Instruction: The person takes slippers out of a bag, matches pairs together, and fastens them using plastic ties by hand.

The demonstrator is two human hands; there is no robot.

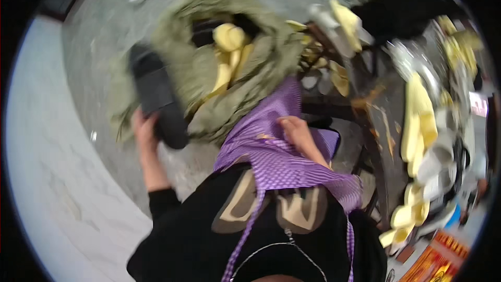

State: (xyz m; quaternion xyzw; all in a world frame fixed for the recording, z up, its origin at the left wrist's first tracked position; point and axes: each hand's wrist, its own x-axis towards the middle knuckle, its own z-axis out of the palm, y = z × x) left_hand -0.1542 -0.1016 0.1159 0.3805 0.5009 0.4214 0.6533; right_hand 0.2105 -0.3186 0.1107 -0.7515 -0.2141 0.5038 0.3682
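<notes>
I had a black, elongated slipper with rounded ends (157, 91) raised on the person's left side, in front of the near left edge of a crumpled olive-green fabric sack (180, 18); motion blur hid its finer detail. The left hand (145, 126) gripped it by its near half, the fingers closed along its left edge, and the slipper's long side tilted away toward the upper left.

The right hand (296, 131) was loosely curled over a purple checked cloth apron (276, 172). I could not tell whether its fingers pinched the fabric or merely rested near it.

Inside the sack's open mouth I saw pale-yellow slippers (228, 39), with a dark item (206, 32) just beside them. The sack sat on a grey concrete floor (88, 73), and a white marbled slab (47, 141) curved along my left.

To the right stood a dark, scuffed tabletop (385, 109). Yellow slippers (417, 120) ran along its right part, with pale-grey slippers (438, 162) close by. Farther off, another yellow slipper (347, 21) lay near the far end. At the lower right I made out an orange-red printed package (436, 261). The person wore a black top (182, 230) with beige shapes on the chest.
</notes>
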